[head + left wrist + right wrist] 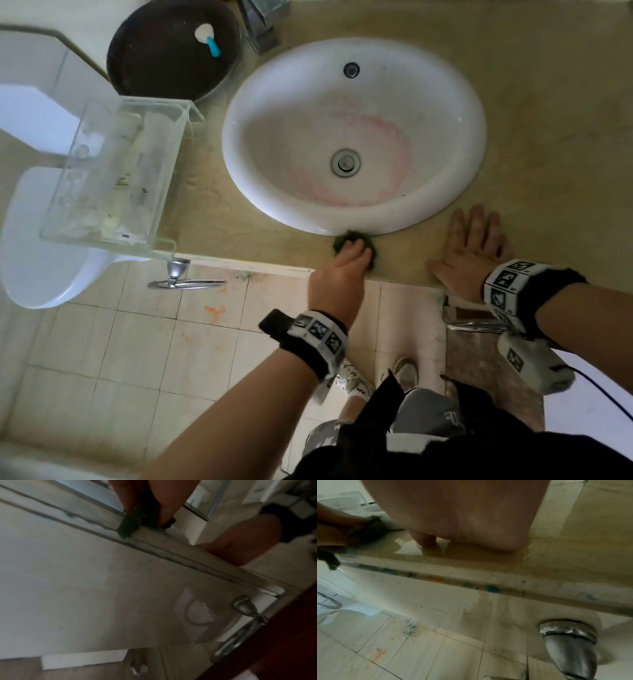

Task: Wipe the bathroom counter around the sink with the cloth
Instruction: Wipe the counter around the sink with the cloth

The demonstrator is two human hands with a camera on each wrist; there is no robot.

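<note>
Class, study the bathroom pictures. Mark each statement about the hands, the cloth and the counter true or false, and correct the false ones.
1. The left hand grips a dark green cloth against the front rim of the white oval sink. True.
2. The right hand holds a second cloth. False: it lies flat, fingers spread, on the beige stone counter.
3. The sink is full of water. False: its bowl shows pinkish stains and an uncovered drain.
4. A clear plastic tray stands left of the sink. True.
</note>
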